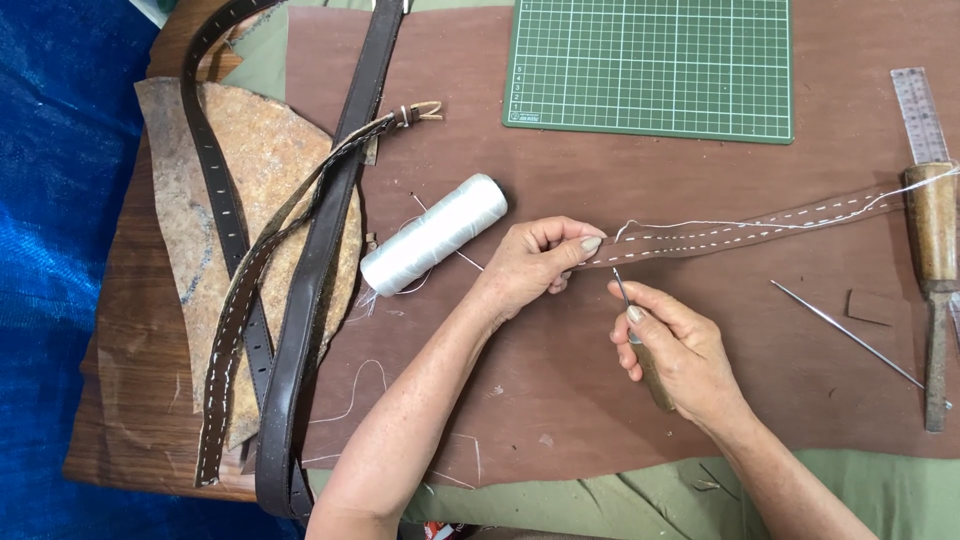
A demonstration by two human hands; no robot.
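Leather strap (740, 232), brown with white stitching, lies across the tabletop (560, 400) at centre right; the left hand (530, 262) pinches its end. The right hand (675, 350) grips an awl (640, 335), its handle mostly hidden. White thread spool (433, 234) lies near.

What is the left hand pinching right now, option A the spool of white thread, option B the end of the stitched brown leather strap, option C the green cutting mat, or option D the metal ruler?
B: the left hand pinches the end of the stitched brown leather strap, while the spool of white thread, green cutting mat and metal ruler lie untouched.
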